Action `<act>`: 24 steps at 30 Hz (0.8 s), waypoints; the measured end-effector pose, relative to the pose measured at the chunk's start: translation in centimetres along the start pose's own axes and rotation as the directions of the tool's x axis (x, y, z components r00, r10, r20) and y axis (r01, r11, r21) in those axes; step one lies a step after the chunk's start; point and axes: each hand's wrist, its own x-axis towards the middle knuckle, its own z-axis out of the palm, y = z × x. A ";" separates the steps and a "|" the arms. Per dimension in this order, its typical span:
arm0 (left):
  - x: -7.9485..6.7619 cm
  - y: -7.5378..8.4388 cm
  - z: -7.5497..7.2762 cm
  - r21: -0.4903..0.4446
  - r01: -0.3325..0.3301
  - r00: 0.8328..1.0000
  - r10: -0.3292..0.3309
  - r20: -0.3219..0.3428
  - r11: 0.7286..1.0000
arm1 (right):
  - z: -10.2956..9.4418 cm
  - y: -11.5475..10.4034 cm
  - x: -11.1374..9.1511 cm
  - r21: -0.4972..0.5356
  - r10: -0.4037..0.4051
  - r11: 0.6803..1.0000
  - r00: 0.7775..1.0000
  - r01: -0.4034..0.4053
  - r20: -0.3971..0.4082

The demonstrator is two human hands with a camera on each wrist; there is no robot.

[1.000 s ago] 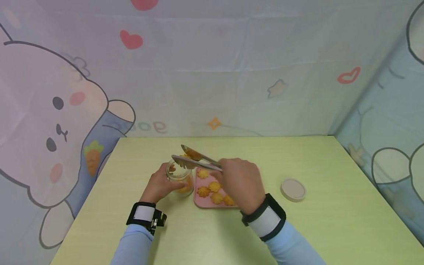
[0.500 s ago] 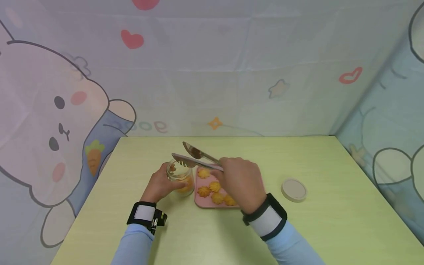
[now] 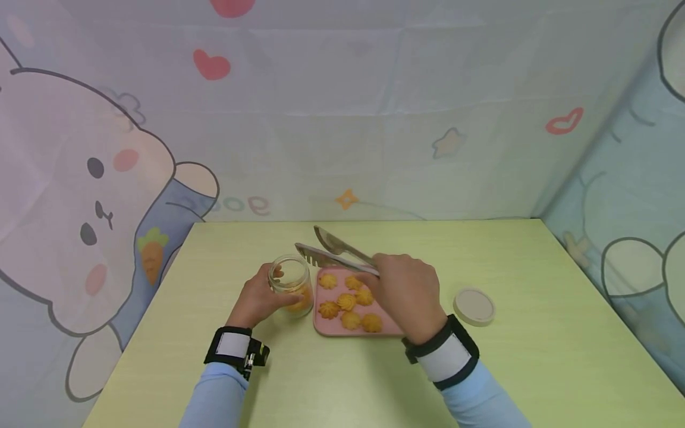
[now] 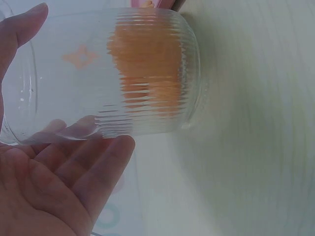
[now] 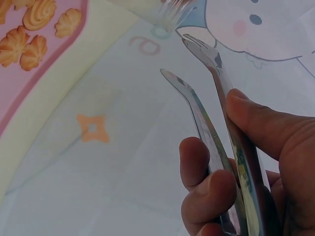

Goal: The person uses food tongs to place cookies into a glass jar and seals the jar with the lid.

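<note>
My left hand (image 3: 264, 297) holds a clear glass jar (image 4: 74, 98) by its side, thumb on one side and fingers on the other. The jar is lidless, and golden cookies (image 4: 150, 64) lie in its ribbed lower part. My right hand (image 3: 408, 291) grips metal tongs (image 3: 337, 254) over the tray's far edge. The tongs' tips stand apart with nothing between them, as the right wrist view also shows. Beneath them, a pink tray (image 3: 326, 329) bears several piped cookies (image 3: 346, 302). The right hand hides the tray's right part.
A round pale lid (image 3: 474, 307) lies on the table (image 3: 556, 356) to the right of the tray. Behind the table's far edge hangs a printed cloth backdrop (image 3: 342, 119), which continues along both sides.
The tongs held a cookie over the jar's mouth, then opened without it. My right hand has since drawn them right, over the tray. The left hand and jar stay put.
</note>
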 end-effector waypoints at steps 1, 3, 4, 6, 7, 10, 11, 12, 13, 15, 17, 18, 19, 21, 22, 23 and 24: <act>0.0 0.0 0.0 0.003 -0.001 1.000 0.001 0.001 1.000 | 0.0 0.2 0.0 0.000 0.005 1.000 1.000 -0.005 -0.002; 0.0 0.0 -0.1 0.006 0.000 1.000 0.000 0.000 1.000 | 0.1 0.5 -0.1 0.002 0.013 1.000 1.000 -0.013 -0.001; 0.0 0.0 -0.1 0.008 0.002 1.000 -0.002 -0.002 1.000 | 0.1 0.7 -0.1 0.003 0.017 1.000 1.000 -0.017 0.001; 0.0 0.0 -0.2 0.010 0.000 1.000 0.000 0.000 1.000 | 0.1 1.0 -0.2 0.003 0.022 1.000 1.000 -0.022 0.002; 0.0 0.0 -0.2 0.011 0.000 1.000 0.000 -0.001 1.000 | 0.1 1.1 -0.2 0.004 0.026 1.000 1.000 -0.026 0.003; -0.1 0.1 -0.2 0.015 -0.004 1.000 0.004 0.002 1.000 | 0.1 1.4 -0.4 0.004 0.038 0.999 0.999 -0.038 0.008; -0.1 0.1 -0.2 0.015 -0.004 1.000 0.004 0.003 1.000 | 0.1 1.5 -0.5 0.008 0.042 0.999 0.999 -0.042 0.011; -0.1 0.1 -0.2 0.015 0.000 1.000 0.000 0.002 1.000 | 0.1 1.7 -0.5 0.012 0.049 0.999 0.999 -0.049 0.015; -0.1 0.1 -0.2 0.015 -0.004 1.000 0.004 0.003 1.000 | 0.2 1.8 -0.6 0.016 0.057 0.998 0.998 -0.057 0.020; -0.1 0.1 -0.2 0.014 -0.004 1.000 0.004 0.004 1.000 | 0.2 2.1 -0.8 0.022 0.069 0.997 0.997 -0.069 0.030; -0.1 0.1 -0.2 0.011 -0.003 1.000 0.003 0.003 1.000 | 0.3 2.4 -1.0 0.030 0.079 0.996 0.996 -0.081 0.040; -0.1 0.1 -0.2 0.009 -0.005 1.000 0.005 0.004 1.000 | 0.4 2.6 -1.2 0.031 0.086 0.996 0.995 -0.087 0.045; -0.1 0.1 -0.2 0.008 -0.008 1.000 0.008 0.005 1.000 | 0.4 2.8 -1.3 0.035 0.091 0.995 0.995 -0.092 0.049; -0.1 0.0 -0.2 0.006 -0.004 1.000 0.004 0.007 1.000 | 0.7 3.2 -1.6 0.046 0.099 0.994 0.993 -0.102 0.057; -0.1 0.0 -0.2 0.007 -0.002 1.000 0.002 0.008 1.000 | 0.8 3.4 -1.7 0.050 0.102 0.993 0.993 -0.105 0.058; -0.1 0.0 -0.2 0.008 -0.002 1.000 0.002 0.011 1.000 | 0.9 3.6 -1.9 0.053 0.105 0.993 0.993 -0.108 0.059; -0.1 0.1 -0.3 0.010 0.000 1.000 0.000 0.012 1.000 | 1.0 3.8 -2.0 0.055 0.107 0.992 0.993 -0.111 0.058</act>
